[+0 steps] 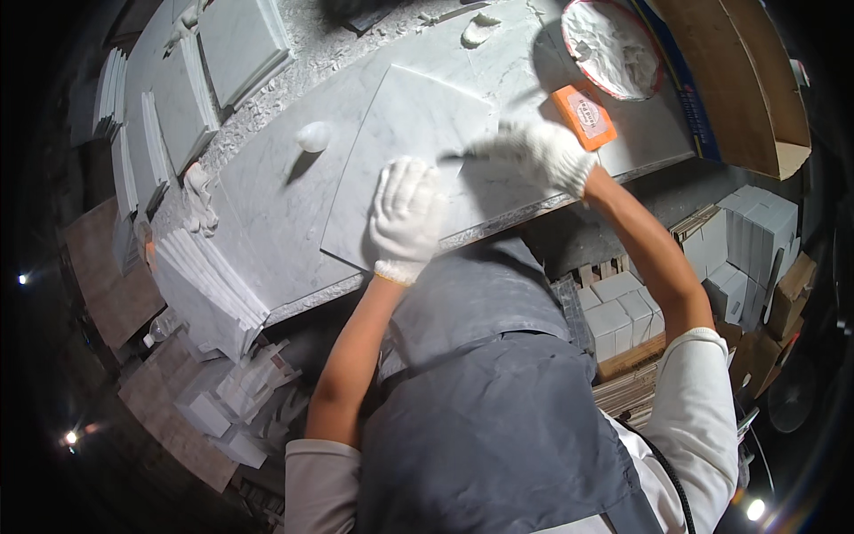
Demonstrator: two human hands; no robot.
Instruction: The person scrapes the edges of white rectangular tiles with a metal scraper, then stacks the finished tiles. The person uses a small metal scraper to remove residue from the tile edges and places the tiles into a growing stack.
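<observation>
Grey-veined marble slab: lay flat on the table, your left hand flattened palm-down at its near edge, your right hand closed around a slim dark tool. Seemed heavy, stiff, brittle-cornered; opposite edges suited lifting.

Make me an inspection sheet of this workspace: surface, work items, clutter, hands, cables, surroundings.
Surface: pale veined worktable, white debris toward its far side.
Work items: thin veined square tile; slim dark tool.
Clutter: orange box, red-rimmed tub of white material, rounded white object.
Hands: gloved left hand flat on the tile; gloved right hand gripping the tool.
Cables: black cord by the person's right side.
Surroundings: stacked slabs at left; cardboard box and white blocks at right.
</observation>
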